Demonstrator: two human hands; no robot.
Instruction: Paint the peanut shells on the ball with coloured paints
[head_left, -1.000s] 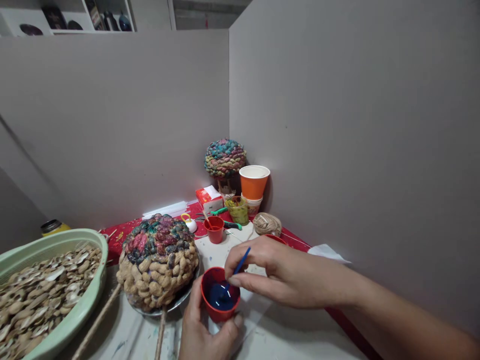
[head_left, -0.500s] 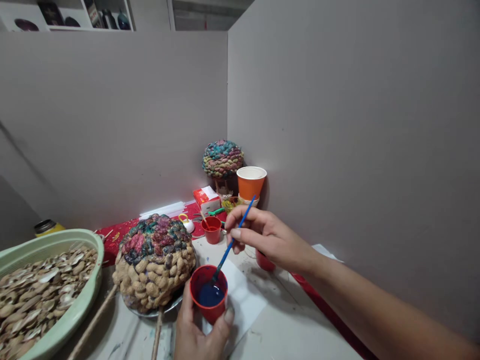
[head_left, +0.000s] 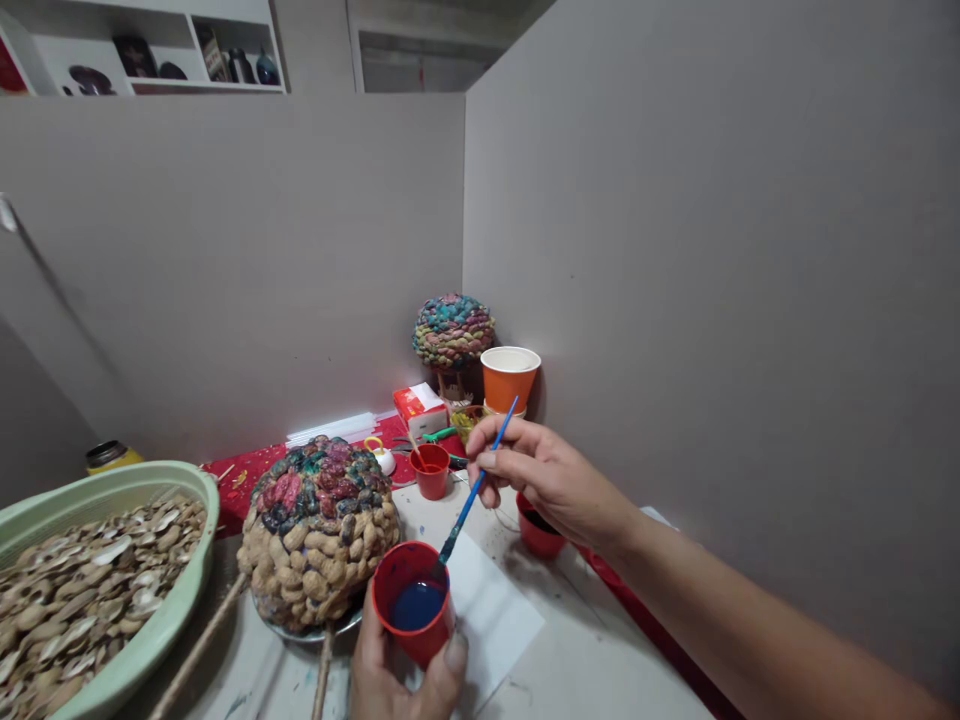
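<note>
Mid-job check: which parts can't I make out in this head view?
Head view:
- Left hand: some fingers, behind the red cup; wrist, below frame.
- Peanut dome: far side, behind its own bulk.
- Clear cup: lower part, behind right hand.
- Green basket: cut by left edge.
- Shelf objects: too small.

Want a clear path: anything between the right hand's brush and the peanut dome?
Yes: the red cup in the left hand. The right hand has the brush at the cup's right rim; the dome is beyond its left. Above it, nothing visible intervenes.
</note>
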